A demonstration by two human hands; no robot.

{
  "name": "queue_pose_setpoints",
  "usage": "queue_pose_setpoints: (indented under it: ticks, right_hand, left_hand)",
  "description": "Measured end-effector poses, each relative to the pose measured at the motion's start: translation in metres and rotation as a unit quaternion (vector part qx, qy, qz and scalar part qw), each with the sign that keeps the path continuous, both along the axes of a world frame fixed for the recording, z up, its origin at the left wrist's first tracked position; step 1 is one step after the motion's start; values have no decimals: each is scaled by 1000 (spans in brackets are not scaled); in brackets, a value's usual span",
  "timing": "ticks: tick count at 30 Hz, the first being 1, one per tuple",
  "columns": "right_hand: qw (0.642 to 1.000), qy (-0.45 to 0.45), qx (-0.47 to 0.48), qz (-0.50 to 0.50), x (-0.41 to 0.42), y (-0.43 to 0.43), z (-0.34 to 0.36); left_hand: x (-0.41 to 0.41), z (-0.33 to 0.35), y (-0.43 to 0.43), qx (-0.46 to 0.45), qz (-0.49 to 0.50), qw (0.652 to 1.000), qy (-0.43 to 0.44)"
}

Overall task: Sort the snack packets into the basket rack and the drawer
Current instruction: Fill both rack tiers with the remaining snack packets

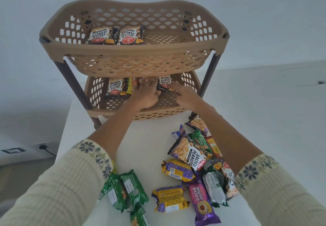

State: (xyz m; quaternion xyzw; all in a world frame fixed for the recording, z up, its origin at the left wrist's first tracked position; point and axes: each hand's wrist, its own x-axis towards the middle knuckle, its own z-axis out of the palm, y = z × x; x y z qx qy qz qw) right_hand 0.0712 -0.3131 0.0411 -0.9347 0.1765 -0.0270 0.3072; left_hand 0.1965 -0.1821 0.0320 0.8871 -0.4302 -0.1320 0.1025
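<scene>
Both hands splayed, gripping nothing: left hand (146, 93) and right hand (183, 93) inside lower basket (141, 115) among peanut packets (115, 88).

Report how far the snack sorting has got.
Done: two peanut packets lie in the top basket, one in the lower basket. In hand: left hand and right hand arrange packets there. Left: a pile on the table; no drawer in view.

Matt perforated plastic basket rack (134, 49), glossy foil snack packets (190, 153), ribbed knit sleeve (58, 188)
</scene>
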Motion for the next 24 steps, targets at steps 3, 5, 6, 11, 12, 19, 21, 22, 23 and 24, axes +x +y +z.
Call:
queue_pose_setpoints:
  ticks: [3, 5, 6, 11, 12, 19, 21, 22, 23, 24]
  right_hand:
    - [997, -75, -24, -11, -43, 7, 8]
    - [993, -102, -48, -27, -71, 9, 12]
    - [992, -113, -50, -37, -85, 9, 13]
    - [984, -103, -18, -146, -153, 2, 13]
    - [981, -87, -5, -171, -168, -1, 12]
    - [969, -1, 55, -240, -263, -10, -8]
    - [964, 26, 42, -261, -285, -12, -15]
    - [961, 41, 32, -271, -294, -13, -19]
    - [958, 55, 27, -280, -303, -13, -23]
    - [955, 70, 28, -287, -311, -13, -27]
  left_hand:
    - [-39, 11, 9, -145, -11, 989, -20]
    - [-68, 13, 15, -239, -38, 969, -57]
    - [-83, 13, 18, -270, -53, 959, -74]
    - [-155, 2, 21, -304, -175, 931, -105]
    - [-168, -1, 20, -288, -193, 933, -94]
    - [-235, -17, 0, -203, -288, 934, -59]
    - [-253, -19, -5, -191, -309, 930, -64]
    - [-263, -20, -9, -181, -319, 928, -72]
    - [-273, -21, -13, -165, -327, 927, -83]
    - [-282, -22, -17, -146, -333, 927, -93]
